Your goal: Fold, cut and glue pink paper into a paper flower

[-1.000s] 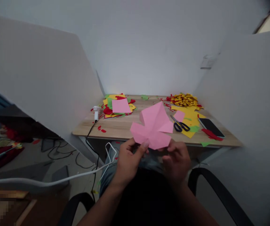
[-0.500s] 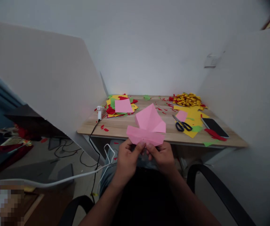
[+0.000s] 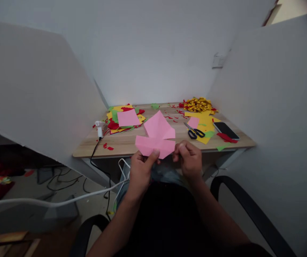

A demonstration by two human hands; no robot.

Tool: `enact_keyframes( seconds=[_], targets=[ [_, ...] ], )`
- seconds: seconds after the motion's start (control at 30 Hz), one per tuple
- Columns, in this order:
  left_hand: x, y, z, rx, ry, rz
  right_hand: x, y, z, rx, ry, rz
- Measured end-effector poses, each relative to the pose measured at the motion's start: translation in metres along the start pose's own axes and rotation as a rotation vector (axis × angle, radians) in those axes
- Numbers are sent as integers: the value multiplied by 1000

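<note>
A pink sheet of paper (image 3: 159,125), cut into a notched shape with crease lines, is held up in front of the table. My left hand (image 3: 142,167) pinches its lower edge, with the thumb on top and the fingers underneath. Just off the paper's right side is my right hand (image 3: 189,159), its fingers curled in. Whether the right fingertips touch the paper or hold a small piece is hidden. Dark-handled scissors (image 3: 195,132) lie on the table beyond the right hand.
On the wooden table (image 3: 100,148) are a pile of coloured paper with a pink square (image 3: 128,117), yellow sheets (image 3: 205,121), a bundle of folded yellow strips (image 3: 199,105) and a phone (image 3: 225,130). A white plug (image 3: 99,130) with a black cable stands at left. Partitions flank both sides.
My right hand has let go of the paper's lower edge and moved right, its fingers curling. The left hand still holds the paper. The whole view has shifted to the right.
</note>
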State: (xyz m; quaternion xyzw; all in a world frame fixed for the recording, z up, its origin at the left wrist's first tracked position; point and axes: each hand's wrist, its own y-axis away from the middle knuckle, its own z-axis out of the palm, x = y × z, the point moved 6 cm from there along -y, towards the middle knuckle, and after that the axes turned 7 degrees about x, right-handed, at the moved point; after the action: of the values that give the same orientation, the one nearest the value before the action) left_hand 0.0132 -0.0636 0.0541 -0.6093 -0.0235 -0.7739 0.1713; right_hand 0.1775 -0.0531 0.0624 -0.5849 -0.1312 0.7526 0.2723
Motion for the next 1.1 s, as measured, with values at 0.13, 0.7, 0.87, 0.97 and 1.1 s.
enact_keyframes(
  seconds=[0.13,0.7,0.87,0.97,1.1],
  targets=[
    [-7,-4,2,-22,84,-63,-6,-1,-6,45,32,-126],
    [7,8,-4,-55,-87,4,-19,17,27,23,274,-366],
    [8,11,-12,-23,-34,-13,-22,24,37,-129,358,-480],
    [10,13,-16,-21,-30,3,-21,23,40,-131,343,-419],
    [14,15,-22,32,-43,9,-21,21,45,-178,222,-303]
  ],
)
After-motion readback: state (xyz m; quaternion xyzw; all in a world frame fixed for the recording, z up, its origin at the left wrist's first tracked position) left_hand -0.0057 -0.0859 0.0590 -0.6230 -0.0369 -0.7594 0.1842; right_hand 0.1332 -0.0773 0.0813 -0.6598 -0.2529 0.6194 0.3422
